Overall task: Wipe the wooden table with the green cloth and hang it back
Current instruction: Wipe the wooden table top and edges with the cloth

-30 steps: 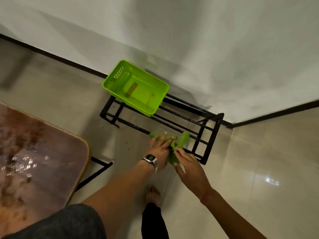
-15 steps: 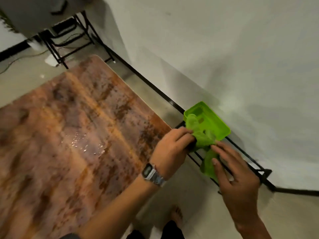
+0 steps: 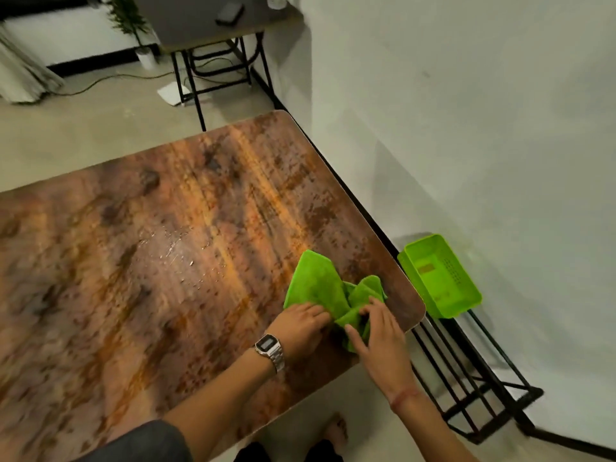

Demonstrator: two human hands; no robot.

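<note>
A crumpled green cloth [image 3: 320, 288] lies on the near right corner of the wooden table [image 3: 150, 261]. My left hand [image 3: 300, 325], with a wristwatch, presses on the cloth's near left part, fingers gripping a fold. My right hand [image 3: 380, 331] holds the cloth's near right folds, thumb under a bunched part. Water droplets glisten near the table's middle. Right of the table, a black metal rack [image 3: 466, 388] stands low against the wall.
A bright green plastic basket [image 3: 440, 278] sits on the rack's far end, next to the table corner. A white wall runs along the right. A grey side table [image 3: 206, 31] with black legs and a potted plant stand at the back. My bare foot shows below.
The cloth has come from the black rack onto the table corner, carried by both hands. My view has swung left from the rack to the table.
</note>
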